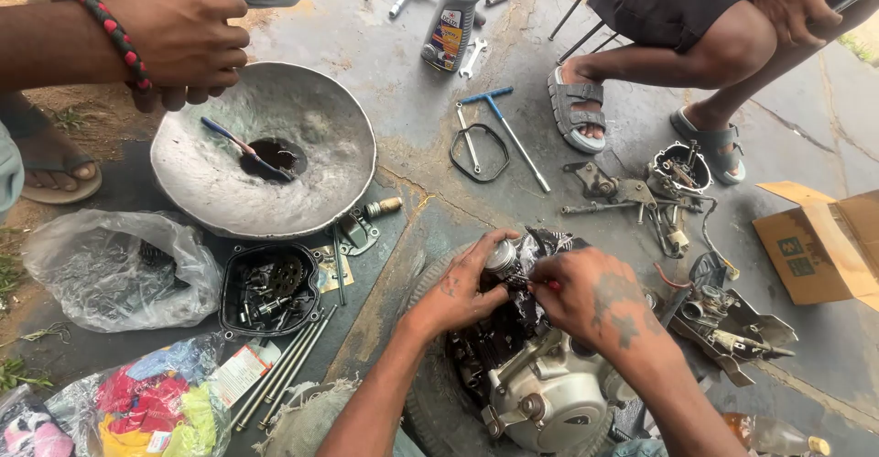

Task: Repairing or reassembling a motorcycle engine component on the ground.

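Observation:
A grey motorcycle engine (540, 393) rests on an old tyre (426, 402) at the bottom centre. My left hand (462, 288) grips a shiny metal piston (501, 257) standing out of the engine's top. My right hand (591, 297) is closed on a small red-handled tool (552, 285) whose tip meets the piston's side. Both hands are greasy.
A dented metal basin (220, 196) holds a little dark oil and a brush (245, 148). A black cover (270, 290) full of gears, long bolts (284, 375), plastic bags (119, 269), an oil bottle (452, 17), a T-wrench (513, 132), engine parts (659, 187), a cardboard box (824, 242). Two other people squat at the top.

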